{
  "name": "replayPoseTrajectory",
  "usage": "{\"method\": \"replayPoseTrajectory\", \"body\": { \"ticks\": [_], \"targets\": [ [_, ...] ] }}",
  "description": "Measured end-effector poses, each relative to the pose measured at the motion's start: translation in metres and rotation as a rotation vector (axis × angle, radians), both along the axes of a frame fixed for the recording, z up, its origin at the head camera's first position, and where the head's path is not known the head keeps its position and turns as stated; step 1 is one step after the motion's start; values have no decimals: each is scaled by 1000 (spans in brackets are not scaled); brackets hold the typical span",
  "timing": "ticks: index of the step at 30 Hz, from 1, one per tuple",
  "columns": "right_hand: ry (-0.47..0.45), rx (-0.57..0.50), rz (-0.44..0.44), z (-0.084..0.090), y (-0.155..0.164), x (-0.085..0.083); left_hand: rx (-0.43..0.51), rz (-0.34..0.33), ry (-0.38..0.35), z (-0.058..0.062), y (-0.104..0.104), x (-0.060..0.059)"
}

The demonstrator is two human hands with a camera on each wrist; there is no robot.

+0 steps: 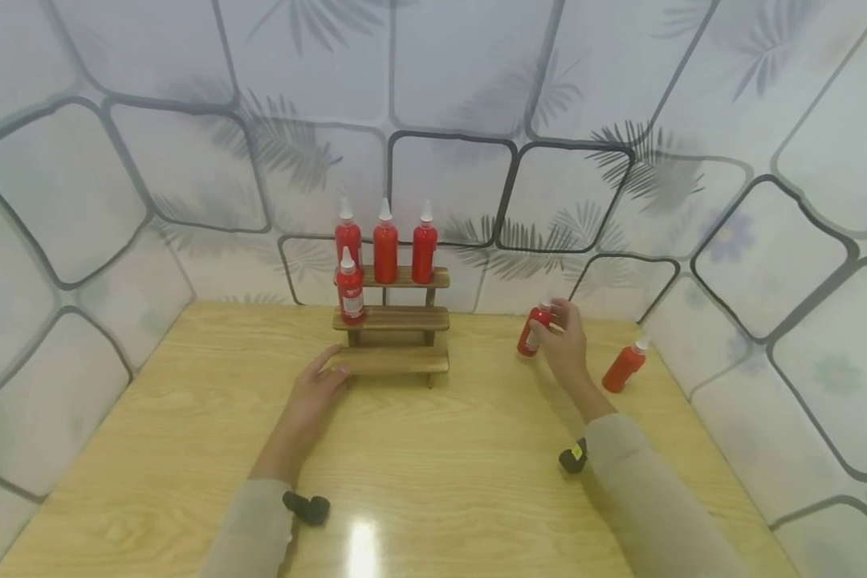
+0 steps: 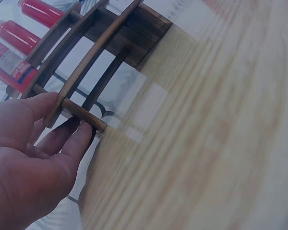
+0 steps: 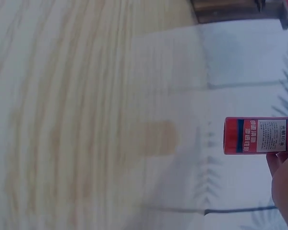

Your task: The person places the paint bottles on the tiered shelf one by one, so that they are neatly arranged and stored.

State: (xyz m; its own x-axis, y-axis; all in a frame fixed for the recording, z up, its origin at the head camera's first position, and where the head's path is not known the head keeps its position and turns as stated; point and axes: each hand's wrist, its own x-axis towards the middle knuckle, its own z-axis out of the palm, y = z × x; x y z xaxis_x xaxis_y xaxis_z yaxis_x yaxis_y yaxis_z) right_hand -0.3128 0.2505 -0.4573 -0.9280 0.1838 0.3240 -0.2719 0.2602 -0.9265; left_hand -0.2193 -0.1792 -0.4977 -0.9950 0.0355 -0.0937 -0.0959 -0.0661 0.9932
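My right hand [image 1: 565, 343] grips a red squeeze bottle [image 1: 532, 331] by its upper part, right of the rack. In the right wrist view, the bottle's labelled body [image 3: 257, 135] shows, its base apart from its reflection on the table. With thumb and fingers, my left hand [image 2: 36, 158] holds the left end of the lowest step of a brown wooden three-step rack [image 1: 397, 361]. Three red bottles with white nozzles, one of them the middle bottle [image 1: 386, 249], stand on the top step. Another labelled bottle [image 1: 350, 293] stands at the left of the middle step.
One more red bottle [image 1: 624, 367] is on the table to the right of my right forearm, near the right wall. The wooden-grain table [image 1: 433, 466] meets patterned wall covering [image 1: 451, 185] at the back and sides.
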Motion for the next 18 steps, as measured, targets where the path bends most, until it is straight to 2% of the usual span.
{"method": "replayPoseTrajectory", "body": {
  "ticks": [8,12,18],
  "targets": [
    [74,22,96,20,-35,12,6,-11,-1,0,-1,1],
    [127,-5,168,32,-55,19,21,-5,-5,0,-1,0],
    [116,-46,234,50,-85,27,50,-2,-10,0,0,0]
  ]
}}
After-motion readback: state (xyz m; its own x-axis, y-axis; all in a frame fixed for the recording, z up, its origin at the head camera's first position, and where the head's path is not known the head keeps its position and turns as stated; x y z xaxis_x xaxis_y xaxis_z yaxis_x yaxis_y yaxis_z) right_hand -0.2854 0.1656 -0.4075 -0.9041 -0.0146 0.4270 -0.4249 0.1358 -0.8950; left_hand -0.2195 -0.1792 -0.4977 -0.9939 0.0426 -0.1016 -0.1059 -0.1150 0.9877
